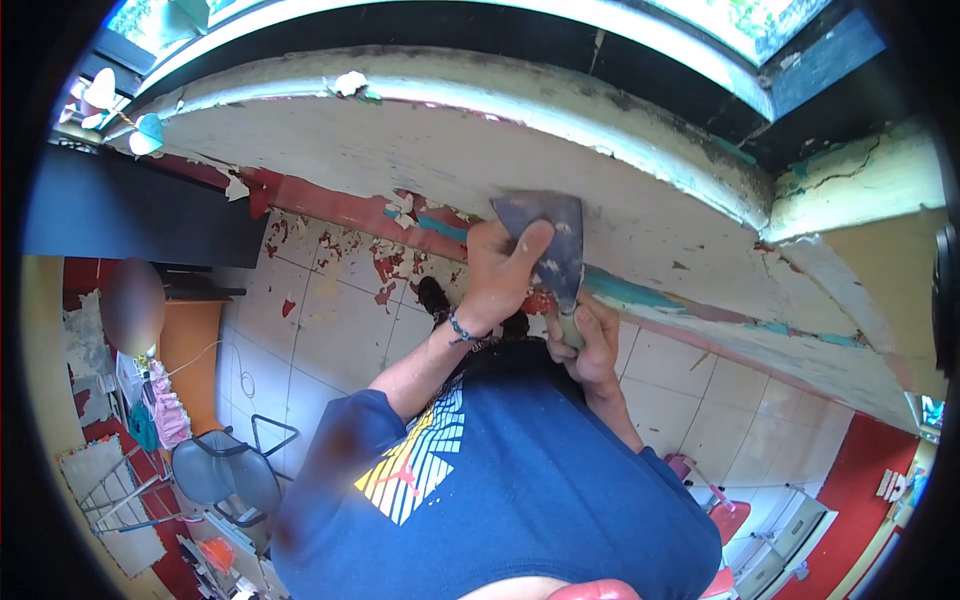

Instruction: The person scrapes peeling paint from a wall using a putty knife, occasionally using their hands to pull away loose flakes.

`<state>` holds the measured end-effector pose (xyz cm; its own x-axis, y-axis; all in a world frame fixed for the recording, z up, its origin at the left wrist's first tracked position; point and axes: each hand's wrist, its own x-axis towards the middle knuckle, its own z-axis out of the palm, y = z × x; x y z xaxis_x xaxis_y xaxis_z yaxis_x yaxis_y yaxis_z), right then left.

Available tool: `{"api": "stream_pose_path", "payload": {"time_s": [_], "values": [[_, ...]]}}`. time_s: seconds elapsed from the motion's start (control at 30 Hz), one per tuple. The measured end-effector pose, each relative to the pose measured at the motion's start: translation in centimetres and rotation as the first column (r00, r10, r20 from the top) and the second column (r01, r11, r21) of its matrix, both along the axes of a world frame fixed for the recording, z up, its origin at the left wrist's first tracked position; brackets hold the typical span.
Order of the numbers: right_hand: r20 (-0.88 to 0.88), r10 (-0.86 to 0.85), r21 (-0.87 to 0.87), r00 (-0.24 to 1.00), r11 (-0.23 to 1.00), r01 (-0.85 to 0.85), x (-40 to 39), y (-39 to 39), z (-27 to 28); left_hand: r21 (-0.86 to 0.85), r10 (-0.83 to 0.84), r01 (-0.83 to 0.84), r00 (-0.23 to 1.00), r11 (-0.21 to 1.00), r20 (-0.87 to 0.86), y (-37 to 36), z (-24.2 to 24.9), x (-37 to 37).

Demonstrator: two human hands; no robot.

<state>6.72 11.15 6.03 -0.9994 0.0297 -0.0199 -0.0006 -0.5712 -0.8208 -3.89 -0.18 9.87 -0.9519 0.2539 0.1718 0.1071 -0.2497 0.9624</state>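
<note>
A paint scraper [560,235] with a wide, worn metal blade lies against the whitish wall [420,140] below the window ledge. My right hand [590,335] is wrapped round its pale green handle [571,328]. My left hand [503,268] grips the blade, the thumb pressed on its face and the other fingers mostly hidden behind it. The blade's far edge touches the wall at a dark smudge. Along the wall's lower part run bared patches of teal paint [630,290] and red paint [330,205].
Paint flakes [385,270] litter the tiled floor [350,325]. Above the wall sits a stained window ledge [650,135]. An office chair [228,470] and an orange cabinet [190,350] stand at left, near a dark panel [140,205]. Drawers [785,545] are at lower right.
</note>
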Motion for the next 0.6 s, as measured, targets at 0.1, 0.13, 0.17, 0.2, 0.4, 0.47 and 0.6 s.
{"api": "stream_pose_path", "payload": {"time_s": [0.1,0.13,0.17,0.2,0.4,0.47,0.6], "values": [[0.132,-0.002,-0.139,0.991,0.990,0.020,1.3,-0.4,-1.9,-0.017,0.004,-0.003,0.998,1.000,0.062,-0.5,-1.3,0.6],[0.130,-0.002,-0.137,0.992,0.990,0.020,1.3,-0.2,-1.9,0.002,-0.038,0.038,0.986,0.999,0.159,-0.6,-1.9,0.8],[0.145,-0.004,-0.120,0.989,0.993,0.021,1.4,-0.3,-1.8,-0.011,-0.030,0.032,0.989,0.999,0.145,-0.6,-1.9,0.9],[0.162,-0.008,-0.103,0.987,0.994,0.025,1.4,-0.3,-1.7,-0.012,-0.035,0.037,0.989,0.999,0.147,-0.5,-1.7,0.7],[0.169,-0.004,-0.063,0.986,0.998,0.015,1.5,-0.2,-1.3,0.084,-0.063,0.050,0.984,0.995,0.167,-0.5,-1.0,1.0],[0.178,0.009,-0.131,0.984,0.991,0.015,1.8,-0.2,-1.3,-0.042,-0.037,0.045,0.985,0.998,0.169,-0.5,-1.1,1.3],[0.187,0.024,-0.087,0.982,0.996,-0.008,1.3,0.9,-1.8,-0.018,-0.108,0.113,0.979,0.993,0.173,-0.3,-1.0,0.9]]}}
